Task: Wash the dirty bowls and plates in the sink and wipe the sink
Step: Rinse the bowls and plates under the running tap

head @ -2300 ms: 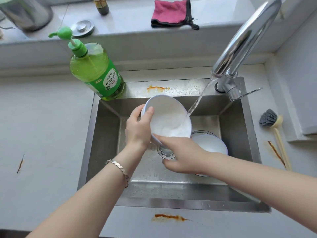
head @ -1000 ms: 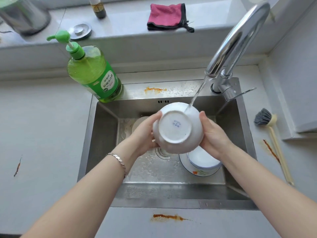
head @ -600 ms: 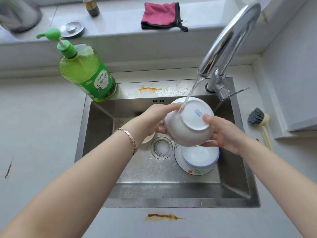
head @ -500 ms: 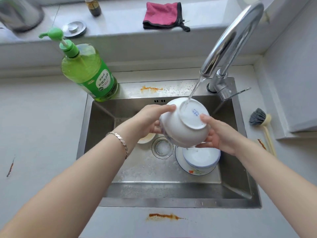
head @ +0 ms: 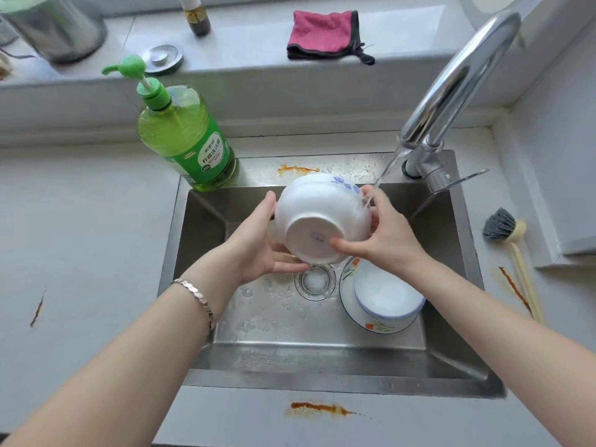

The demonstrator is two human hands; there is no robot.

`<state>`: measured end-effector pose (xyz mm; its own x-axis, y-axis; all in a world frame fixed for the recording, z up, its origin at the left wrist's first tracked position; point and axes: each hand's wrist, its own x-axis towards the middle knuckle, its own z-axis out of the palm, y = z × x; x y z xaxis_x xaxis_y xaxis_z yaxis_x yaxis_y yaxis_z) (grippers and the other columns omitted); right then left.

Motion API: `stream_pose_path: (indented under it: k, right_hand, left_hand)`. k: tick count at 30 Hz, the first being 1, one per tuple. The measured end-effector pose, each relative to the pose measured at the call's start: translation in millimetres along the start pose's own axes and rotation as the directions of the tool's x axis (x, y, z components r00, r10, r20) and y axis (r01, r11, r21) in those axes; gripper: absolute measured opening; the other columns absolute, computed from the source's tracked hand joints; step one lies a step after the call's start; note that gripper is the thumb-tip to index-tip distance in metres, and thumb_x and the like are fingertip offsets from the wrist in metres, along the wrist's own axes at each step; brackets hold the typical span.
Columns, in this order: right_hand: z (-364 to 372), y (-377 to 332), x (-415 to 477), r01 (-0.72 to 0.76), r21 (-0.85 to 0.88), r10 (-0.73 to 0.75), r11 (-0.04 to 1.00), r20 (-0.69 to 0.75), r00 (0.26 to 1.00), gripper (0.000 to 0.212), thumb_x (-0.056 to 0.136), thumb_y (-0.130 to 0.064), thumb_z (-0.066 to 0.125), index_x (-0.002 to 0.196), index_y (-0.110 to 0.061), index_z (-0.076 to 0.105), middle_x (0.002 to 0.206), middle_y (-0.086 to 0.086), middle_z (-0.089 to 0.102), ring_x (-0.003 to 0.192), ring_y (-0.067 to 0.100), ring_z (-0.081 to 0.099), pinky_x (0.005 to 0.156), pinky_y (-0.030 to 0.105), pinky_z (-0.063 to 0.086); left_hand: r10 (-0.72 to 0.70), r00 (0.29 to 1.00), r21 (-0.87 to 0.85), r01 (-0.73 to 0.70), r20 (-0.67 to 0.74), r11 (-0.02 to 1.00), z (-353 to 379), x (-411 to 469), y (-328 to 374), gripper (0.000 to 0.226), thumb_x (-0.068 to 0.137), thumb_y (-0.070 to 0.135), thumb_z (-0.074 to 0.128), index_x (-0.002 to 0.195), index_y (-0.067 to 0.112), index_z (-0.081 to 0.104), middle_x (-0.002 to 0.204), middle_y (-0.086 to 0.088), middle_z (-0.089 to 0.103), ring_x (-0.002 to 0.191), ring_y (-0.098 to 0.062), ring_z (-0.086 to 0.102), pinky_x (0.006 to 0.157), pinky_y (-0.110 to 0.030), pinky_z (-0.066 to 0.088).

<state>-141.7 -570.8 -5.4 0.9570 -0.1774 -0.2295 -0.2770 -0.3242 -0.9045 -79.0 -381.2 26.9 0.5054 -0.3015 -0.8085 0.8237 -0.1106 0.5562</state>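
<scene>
A: Bowl [head: 322, 217] position?
B: Over the sink [head: 200, 253], foot toward me. My left hand [head: 258, 250] grips at 9 o'clock, right hand [head: 383, 233] at 3; stream hits its right flank.

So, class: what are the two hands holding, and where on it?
A white bowl, bottom towards the camera: left hand on its left side, right hand on its right side and foot.
</scene>
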Motion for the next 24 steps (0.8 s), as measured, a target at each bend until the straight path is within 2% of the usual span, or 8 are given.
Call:
stream_pose_path:
  k: [4, 7, 10, 11, 13, 16, 20, 24]
  right_hand:
    - [-15, 15, -20, 0.236, -0.272, -0.237, 0.933, 0.028, 0.971, 0.08, 0.057, -0.014, 0.087, 0.12, -0.02, 0.039, 0.106, 0.002, 0.051, 0.092, 0.006, 0.044, 0.076, 0.025, 0.041]
    - [-21, 40, -31, 0.377, -0.225, -0.373, 0.899, 0.059, 0.926, 0.076, 0.06, -0.015, 0.083, 0.118, -0.027, 0.034, 0.132, 0.007, 0.042, 0.127, 0.009, 0.034, 0.102, 0.024, 0.035]
    - [-24, 44, -41, 0.086, 0.128, -0.089, 0.988, 0.025, 0.996, 0.095, 0.054, -0.04, 0.077, 0.132, -0.04, 0.023, 0.144, -0.011, 0.028, 0.134, 0.005, 0.031, 0.106, 0.021, 0.032]
    - [-25, 41, -43, -0.095, 0.361, 0.072, 0.928, 0.075, 0.995, 0.105, 0.049, -0.044, 0.079, 0.137, -0.037, 0.022, 0.143, -0.008, 0.033, 0.128, 0.008, 0.04, 0.103, 0.025, 0.038]
    - [-27, 40, -43, -0.375, 0.699, 0.212, 0.609, 0.312, 0.926, 0.107, 0.041, -0.051, 0.085, 0.135, -0.023, 0.041, 0.132, 0.005, 0.051, 0.107, 0.02, 0.058, 0.087, 0.034, 0.052]
    - [-24, 42, -41, -0.456, 0.773, 0.19, 0.44, 0.417, 0.889, 0.082, 0.051, -0.046, 0.084, 0.123, -0.022, 0.055, 0.12, 0.008, 0.063, 0.098, 0.026, 0.063, 0.077, 0.04, 0.057]
    - [-17, 31, -39, -0.309, 0.749, 0.244, 0.586, 0.201, 0.949, 0.048, 0.071, -0.019, 0.055, 0.118, -0.029, 0.054, 0.104, 0.001, 0.065, 0.086, 0.018, 0.067, 0.065, 0.035, 0.058]
    - [-15, 20, -35, -0.263, 0.331, 0.288, 0.906, -0.027, 0.957, 0.056, 0.078, -0.019, 0.063, 0.129, -0.036, 0.049, 0.093, 0.003, 0.058, 0.083, 0.017, 0.061, 0.06, 0.031, 0.058]
  left_hand:
    - [-0.077, 0.995, -0.055, 0.08, 0.057, 0.995, 26, 4, 3, 0.042, 0.092, 0.057, 0.038, 0.111, 0.022, 0.052, 0.104, -0.014, 0.063, 0.082, -0.036, 0.066, 0.059, -0.041, 0.059]
    - [-0.037, 0.999, -0.02, 0.037, 0.033, 0.999, 42, 4, -6, 0.018, 0.091, 0.025, 0.046, 0.108, 0.023, 0.051, 0.114, -0.014, 0.051, 0.08, -0.037, 0.06, 0.06, -0.044, 0.058]
    - [0.141, 0.99, 0.037, -0.142, 0.019, 0.989, 46, 8, -20, 0.06, 0.074, 0.01, 0.046, 0.124, 0.042, 0.037, 0.121, -0.004, 0.044, 0.089, -0.035, 0.06, 0.062, -0.043, 0.058]
    - [0.214, 0.976, 0.052, -0.215, 0.03, 0.975, 46, 7, -23, 0.07, 0.064, 0.01, 0.046, 0.125, 0.044, 0.037, 0.119, 0.001, 0.046, 0.091, -0.031, 0.059, 0.061, -0.04, 0.058]
    - [0.302, 0.951, 0.078, -0.307, 0.064, 0.949, 44, 7, -27, 0.081, 0.053, 0.008, 0.042, 0.125, 0.043, 0.041, 0.116, 0.004, 0.051, 0.094, -0.023, 0.057, 0.062, -0.036, 0.055]
    - [0.372, 0.922, 0.103, -0.383, 0.108, 0.918, 39, 4, -28, 0.083, 0.05, 0.003, 0.041, 0.122, 0.044, 0.045, 0.11, 0.009, 0.056, 0.093, -0.016, 0.055, 0.067, -0.031, 0.047]
    - [0.376, 0.917, 0.151, -0.393, 0.132, 0.907, 27, 7, -25, 0.075, 0.063, 0.006, 0.048, 0.128, 0.043, 0.043, 0.113, 0.014, 0.057, 0.101, -0.013, 0.055, 0.076, -0.03, 0.048]
    - [0.287, 0.957, 0.394, -0.248, -0.04, 0.885, -2, 9, -37, 0.045, 0.096, 0.016, 0.044, 0.138, 0.031, 0.038, 0.133, 0.003, 0.049, 0.116, -0.016, 0.053, 0.091, -0.036, 0.048]
